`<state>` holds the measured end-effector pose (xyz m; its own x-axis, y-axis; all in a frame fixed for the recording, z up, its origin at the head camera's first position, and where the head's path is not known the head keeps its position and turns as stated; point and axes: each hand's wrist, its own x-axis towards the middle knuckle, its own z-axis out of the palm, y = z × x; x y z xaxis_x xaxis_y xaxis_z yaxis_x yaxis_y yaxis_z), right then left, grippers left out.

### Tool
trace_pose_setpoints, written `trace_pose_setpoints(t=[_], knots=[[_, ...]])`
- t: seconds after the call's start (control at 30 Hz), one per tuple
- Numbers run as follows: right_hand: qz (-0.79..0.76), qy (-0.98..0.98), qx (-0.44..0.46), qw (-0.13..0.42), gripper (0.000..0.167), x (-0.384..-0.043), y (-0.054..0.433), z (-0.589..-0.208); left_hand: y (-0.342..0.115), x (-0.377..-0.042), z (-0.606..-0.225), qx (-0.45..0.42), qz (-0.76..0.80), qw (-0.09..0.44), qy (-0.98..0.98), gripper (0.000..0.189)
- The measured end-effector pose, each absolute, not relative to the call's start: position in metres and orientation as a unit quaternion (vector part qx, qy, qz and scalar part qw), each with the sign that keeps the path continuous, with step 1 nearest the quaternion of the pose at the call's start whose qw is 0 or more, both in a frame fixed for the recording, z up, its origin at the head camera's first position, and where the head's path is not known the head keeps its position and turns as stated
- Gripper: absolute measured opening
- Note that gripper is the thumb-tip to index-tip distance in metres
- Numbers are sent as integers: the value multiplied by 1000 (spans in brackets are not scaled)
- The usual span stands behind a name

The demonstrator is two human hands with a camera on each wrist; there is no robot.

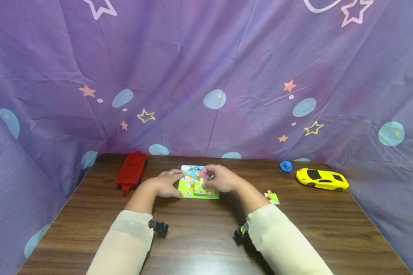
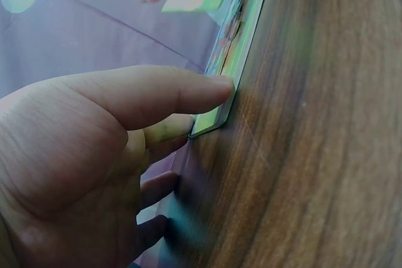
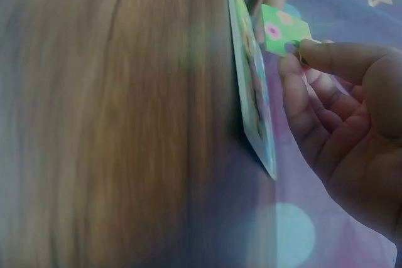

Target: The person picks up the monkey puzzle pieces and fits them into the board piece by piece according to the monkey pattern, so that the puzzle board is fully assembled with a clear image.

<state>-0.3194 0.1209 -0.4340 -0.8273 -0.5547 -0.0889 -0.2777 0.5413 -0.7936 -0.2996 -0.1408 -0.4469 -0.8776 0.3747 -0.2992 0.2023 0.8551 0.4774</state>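
Note:
A square, colourful picture puzzle board [image 1: 187,190] lies on the table between both hands. My left hand [image 1: 165,184] rests against its left side, thumb and fingers spread and fairly straight. In the left wrist view the thumb [image 2: 188,92] touches the board's near edge by a corner. My right hand [image 1: 221,178] pinches a green puzzle piece [image 3: 284,29] with pink flowers between thumb and index finger. That piece is tilted just above the board, apart from it in the wrist views. The right hand hides part of the board in the head view.
Another puzzle piece [image 1: 272,197] lies on the brown wooden table [image 1: 199,244] beside the right forearm. A red toy trailer [image 1: 132,171] stands at the left. At the right are a small blue toy hat [image 1: 286,166] and a yellow toy car [image 1: 322,180]. A purple cloth [image 1: 179,76] hangs behind.

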Motion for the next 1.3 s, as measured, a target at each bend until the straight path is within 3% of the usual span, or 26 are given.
trace_pose_setpoints(t=[0.3,0.67,0.9,1.3], knots=[[-438,850,-227,183,23,-320,95,-444,-142,-297,-444,166,222,195,941,95],[-341,900,-251,99,28,-321,77,-453,-144,-297,-444,163,225,191,941,95],[-286,911,-280,98,55,-322,73,-453,-144,-297,-445,158,225,193,942,94],[-265,920,-259,127,51,-319,70,-452,-143,-296,-443,156,230,193,941,94]])
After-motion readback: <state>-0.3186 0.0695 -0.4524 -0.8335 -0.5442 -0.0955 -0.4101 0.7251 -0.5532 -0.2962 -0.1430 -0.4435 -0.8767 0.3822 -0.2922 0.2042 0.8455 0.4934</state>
